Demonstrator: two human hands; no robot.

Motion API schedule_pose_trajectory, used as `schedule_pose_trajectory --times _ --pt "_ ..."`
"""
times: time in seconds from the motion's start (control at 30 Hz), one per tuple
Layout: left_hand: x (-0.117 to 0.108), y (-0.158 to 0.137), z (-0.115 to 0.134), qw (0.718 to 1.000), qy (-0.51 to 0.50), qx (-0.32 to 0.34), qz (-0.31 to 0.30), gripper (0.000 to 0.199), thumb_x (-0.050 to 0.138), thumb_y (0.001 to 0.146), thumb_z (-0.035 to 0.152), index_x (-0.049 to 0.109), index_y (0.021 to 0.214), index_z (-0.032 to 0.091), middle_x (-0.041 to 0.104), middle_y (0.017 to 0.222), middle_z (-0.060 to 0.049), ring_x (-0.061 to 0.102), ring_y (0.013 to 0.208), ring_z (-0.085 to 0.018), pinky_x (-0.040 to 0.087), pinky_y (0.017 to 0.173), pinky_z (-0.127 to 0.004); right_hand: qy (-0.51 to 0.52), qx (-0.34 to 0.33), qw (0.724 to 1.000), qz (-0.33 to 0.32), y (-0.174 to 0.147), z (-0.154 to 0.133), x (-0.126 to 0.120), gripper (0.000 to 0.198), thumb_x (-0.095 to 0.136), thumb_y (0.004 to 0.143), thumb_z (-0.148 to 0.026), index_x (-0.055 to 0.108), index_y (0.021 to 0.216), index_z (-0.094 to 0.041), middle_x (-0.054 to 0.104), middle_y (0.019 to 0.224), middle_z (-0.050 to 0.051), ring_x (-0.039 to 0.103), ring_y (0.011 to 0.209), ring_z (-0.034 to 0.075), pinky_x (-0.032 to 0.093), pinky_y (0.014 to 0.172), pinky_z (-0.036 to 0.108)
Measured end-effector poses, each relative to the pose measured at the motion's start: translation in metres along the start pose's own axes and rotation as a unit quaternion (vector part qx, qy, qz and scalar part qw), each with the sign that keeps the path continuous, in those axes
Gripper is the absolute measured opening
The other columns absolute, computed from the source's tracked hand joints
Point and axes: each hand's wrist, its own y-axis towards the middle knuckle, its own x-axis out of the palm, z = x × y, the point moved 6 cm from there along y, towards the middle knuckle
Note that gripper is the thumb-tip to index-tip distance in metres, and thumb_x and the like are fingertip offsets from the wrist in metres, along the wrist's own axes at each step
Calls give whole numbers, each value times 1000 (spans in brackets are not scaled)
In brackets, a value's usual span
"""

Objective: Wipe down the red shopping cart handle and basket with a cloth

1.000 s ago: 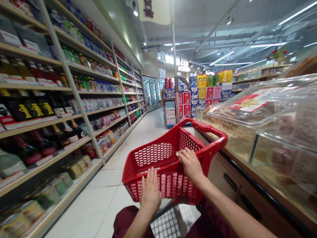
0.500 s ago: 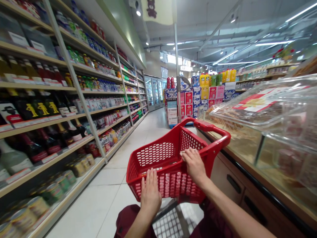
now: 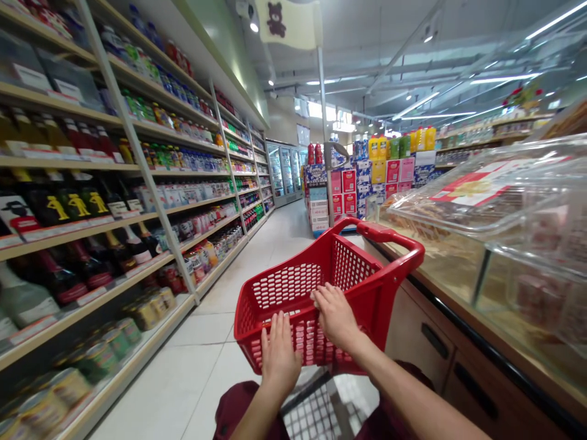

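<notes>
A red plastic shopping cart basket point(image 3: 279, 281) with perforated walls stands in front of me, its handle point(image 3: 389, 235) at the right. On the near rim, toward its left end, lies my left hand point(image 3: 279, 354), open, with the fingers stretched forward and the thumb apart. Farther right along the same rim rests my right hand point(image 3: 337, 318); its fingers reach over the edge, slightly bent and not wrapped tight. A small whitish patch shows at its fingertips, too small to make out. Below the basket is a grey wire lower rack point(image 3: 316, 406).
Shelves of bottles and cans point(image 3: 156, 214) line the left side. To the right stands a glass-sided counter point(image 3: 458, 269) with clear plastic food packs point(image 3: 495, 183). Stacked drink boxes point(image 3: 348, 189) are ahead, beside a tiled aisle floor point(image 3: 279, 232) leading to glass-door fridges point(image 3: 284, 171).
My right hand has slid left along the cart's rim, closer to my left hand. The left hand and the cart have hardly moved.
</notes>
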Motion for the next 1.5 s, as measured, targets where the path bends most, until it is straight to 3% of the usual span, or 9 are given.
schedule_pose_trajectory --times 0.17,0.37,0.47,0.7,0.87,1.0,1.1,1.33,1.5 --pt "-15 27 23 994 -105 29 19 59 36 72 10 27 130 8 32 137 -14 25 127 -21 23 103 -48 63 -35 993 -95 2 -25 11 76 44 63 -16 20 134 -4 26 139 14 21 128 20 18 104 39" --pt "-6 51 73 982 -134 134 16 52 43 73 13 37 125 15 42 131 -10 34 122 -24 28 100 -50 -17 -40 992 -117 -12 15 -12 63 41 67 -15 36 129 -8 36 135 11 19 128 24 7 105 44" --pt "-1 53 58 981 -120 143 50 48 40 74 10 43 121 19 49 125 -8 42 115 -21 35 97 -44 -32 -32 994 -98 -16 23 -16 57 39 70 -13 40 126 -10 41 132 9 24 127 22 7 105 43" --pt "4 35 -45 989 -105 89 62 50 35 69 6 49 116 17 53 119 -8 47 112 -19 39 95 -37 -25 14 997 -65 -12 32 -18 53 37 71 -10 44 124 -15 44 130 8 29 124 22 10 103 46" --pt "3 34 2 980 -147 136 9 57 46 68 17 37 125 16 39 132 -10 33 122 -24 30 99 -45 -24 36 997 -67 -7 30 -19 52 40 71 -15 46 122 -11 47 126 9 32 120 23 16 102 40" --pt "-9 52 36 985 -152 71 50 32 42 80 29 48 110 20 58 106 -6 52 98 -19 42 85 -38 -33 43 996 -68 -7 31 -19 53 40 71 -16 45 123 -10 45 128 9 30 122 23 16 102 40" --pt "-11 54 25 986 -136 66 68 24 36 84 26 54 100 21 62 91 -4 55 86 -17 44 79 -34 -31 49 996 -70 -8 34 -19 52 38 71 -13 46 122 -11 45 128 8 31 122 21 17 102 40" --pt "-10 19 -71 982 -68 62 165 29 33 85 22 52 106 19 61 104 -8 54 98 -21 43 86 -42 -28 41 997 -51 -7 27 -17 49 38 72 -11 48 120 -12 47 126 9 33 120 22 20 100 40" --pt "-4 40 -7 975 -86 129 159 27 35 86 22 52 106 19 62 102 -7 55 98 -19 44 87 -40 -53 30 997 -50 -6 19 -16 49 40 72 -12 48 120 -11 48 125 10 34 118 23 22 98 40"
